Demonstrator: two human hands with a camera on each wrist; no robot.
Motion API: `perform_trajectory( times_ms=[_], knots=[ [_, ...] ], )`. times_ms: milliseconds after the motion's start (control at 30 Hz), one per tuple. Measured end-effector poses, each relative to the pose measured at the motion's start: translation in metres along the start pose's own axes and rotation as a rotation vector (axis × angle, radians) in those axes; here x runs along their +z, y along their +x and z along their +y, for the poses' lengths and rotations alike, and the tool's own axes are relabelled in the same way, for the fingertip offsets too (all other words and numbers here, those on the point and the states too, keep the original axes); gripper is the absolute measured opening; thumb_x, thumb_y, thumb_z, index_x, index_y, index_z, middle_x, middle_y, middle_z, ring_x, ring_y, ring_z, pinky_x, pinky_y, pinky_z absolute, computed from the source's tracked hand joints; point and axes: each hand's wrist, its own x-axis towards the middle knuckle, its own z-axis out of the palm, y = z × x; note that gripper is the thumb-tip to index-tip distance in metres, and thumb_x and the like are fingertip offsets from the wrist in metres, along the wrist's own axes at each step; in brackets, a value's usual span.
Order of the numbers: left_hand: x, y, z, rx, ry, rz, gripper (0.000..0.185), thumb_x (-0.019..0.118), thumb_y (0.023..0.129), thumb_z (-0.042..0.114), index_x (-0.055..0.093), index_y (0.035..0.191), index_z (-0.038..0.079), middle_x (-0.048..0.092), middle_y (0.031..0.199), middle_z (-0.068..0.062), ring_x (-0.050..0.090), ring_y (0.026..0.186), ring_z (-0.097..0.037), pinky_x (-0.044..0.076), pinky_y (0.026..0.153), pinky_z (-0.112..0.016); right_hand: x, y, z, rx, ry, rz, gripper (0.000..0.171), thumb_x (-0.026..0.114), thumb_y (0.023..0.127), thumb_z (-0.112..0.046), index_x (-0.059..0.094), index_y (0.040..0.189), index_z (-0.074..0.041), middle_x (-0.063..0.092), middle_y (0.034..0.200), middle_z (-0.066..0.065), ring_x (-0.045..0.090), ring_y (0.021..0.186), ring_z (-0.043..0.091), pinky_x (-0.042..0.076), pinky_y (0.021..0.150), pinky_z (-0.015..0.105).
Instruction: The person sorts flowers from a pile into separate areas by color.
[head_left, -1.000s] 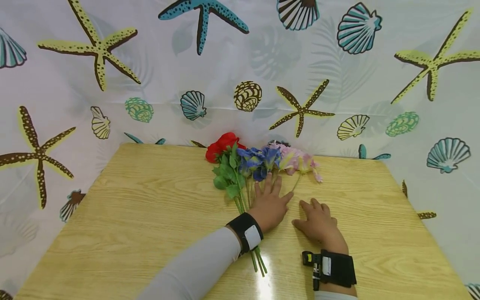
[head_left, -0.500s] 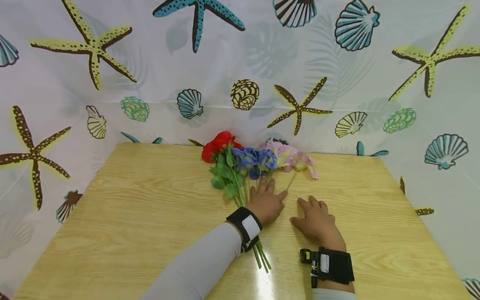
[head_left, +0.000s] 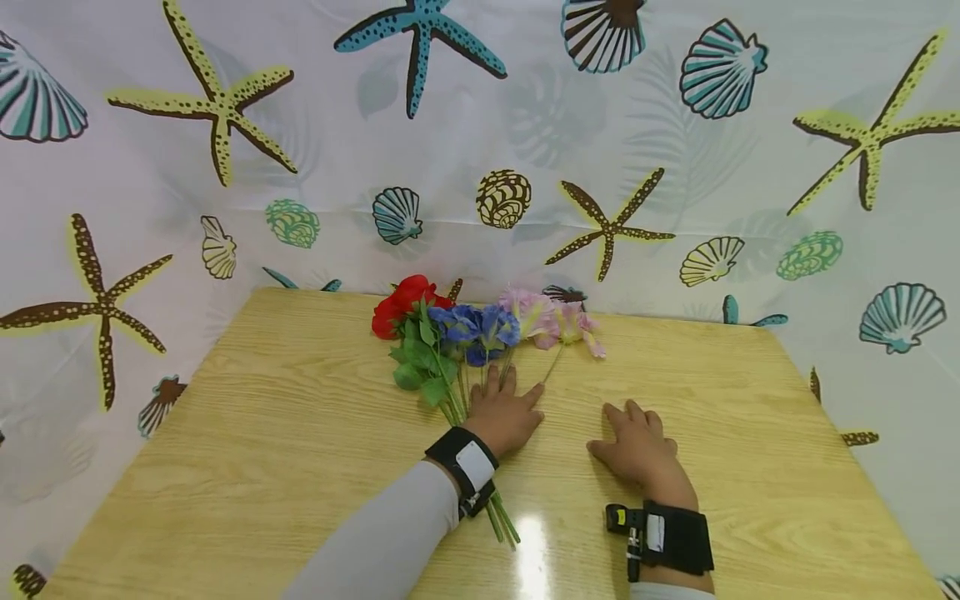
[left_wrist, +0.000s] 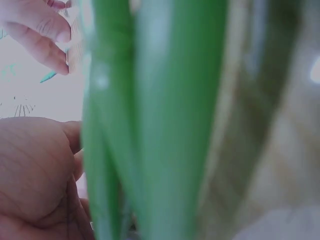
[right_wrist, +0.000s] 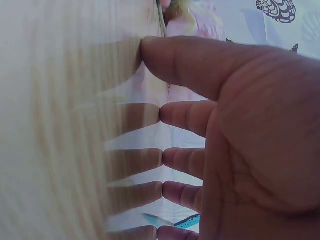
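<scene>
Shifted leftward since earlier: bunch of red, blue and pink artificial flowers [head_left: 465, 333] on light wooden table [head_left: 262, 450]; left hand [head_left: 504, 410] flat atop stems; right hand [head_left: 636, 446] flat beside, fingers relaxed.

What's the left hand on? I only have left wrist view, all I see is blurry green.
Observer: Those are the stems of a bunch of artificial flowers lying on the wooden table. The left hand lies flat on the stems.
Operator: Which colours?
Observer: Red, blue and pink heads, fanned out toward the curtain.
Operator: And the right hand?
Observer: The right hand rests on the table with its fingertips on the wood, beside the flowers and clear of them.
</scene>
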Motion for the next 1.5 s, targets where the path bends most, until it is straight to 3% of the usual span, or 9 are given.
perform_trajectory(
  times_ms=[333, 700, 1000, 1267, 1500],
  knots=[
    [-0.001, -0.015, -0.060, -0.062, -0.043, -0.013, 0.056, 0.040, 0.104, 0.053, 0.029, 0.157, 0.038, 0.007, 0.165, -0.015, -0.003, 0.149, -0.042, 0.014, 0.113, -0.066, 0.006, -0.001, 0.000, -0.005, 0.013, -0.010, 0.074, 0.061, 0.096, -0.037, 0.033, 0.152, 0.003, 0.016, 0.154, 0.037, 0.011, 0.138, 0.059, 0.020, 0.094, 0.081],
    [-0.011, -0.043, -0.129, -0.076, 0.007, 0.056, 0.058, 0.045, 0.103, 0.051, 0.034, 0.156, 0.031, 0.010, 0.163, -0.023, 0.000, 0.148, -0.046, 0.016, 0.110, -0.069, 0.005, 0.000, -0.001, -0.010, 0.027, -0.016, 0.077, 0.060, 0.096, -0.038, 0.030, 0.152, 0.005, 0.013, 0.154, 0.039, 0.008, 0.137, 0.060, 0.016, 0.094, 0.083],
    [-0.012, -0.065, -0.182, -0.117, -0.025, 0.071, 0.060, 0.046, 0.103, 0.051, 0.033, 0.157, 0.028, 0.006, 0.160, -0.031, -0.004, 0.146, -0.051, 0.012, 0.108, -0.073, 0.008, 0.003, -0.003, -0.004, 0.010, -0.019, 0.077, 0.059, 0.097, -0.040, 0.030, 0.152, 0.005, 0.013, 0.153, 0.039, 0.009, 0.136, 0.061, 0.016, 0.094, 0.083],
    [-0.019, -0.088, -0.214, -0.141, -0.032, 0.105, 0.058, 0.046, 0.104, 0.045, 0.035, 0.156, 0.022, 0.010, 0.156, -0.037, 0.000, 0.144, -0.055, 0.014, 0.105, -0.076, 0.008, 0.004, -0.002, -0.006, 0.011, -0.014, 0.078, 0.059, 0.097, -0.041, 0.030, 0.152, 0.005, 0.013, 0.153, 0.039, 0.010, 0.136, 0.061, 0.017, 0.094, 0.083],
    [-0.023, -0.100, -0.229, -0.183, -0.037, 0.127, 0.058, 0.046, 0.105, 0.043, 0.037, 0.155, 0.015, 0.013, 0.154, -0.041, 0.001, 0.143, -0.057, 0.016, 0.103, -0.077, 0.006, 0.003, -0.003, 0.001, 0.027, -0.030, 0.079, 0.058, 0.097, -0.043, 0.028, 0.154, 0.004, 0.011, 0.154, 0.038, 0.008, 0.137, 0.061, 0.015, 0.094, 0.083]
  ],
)
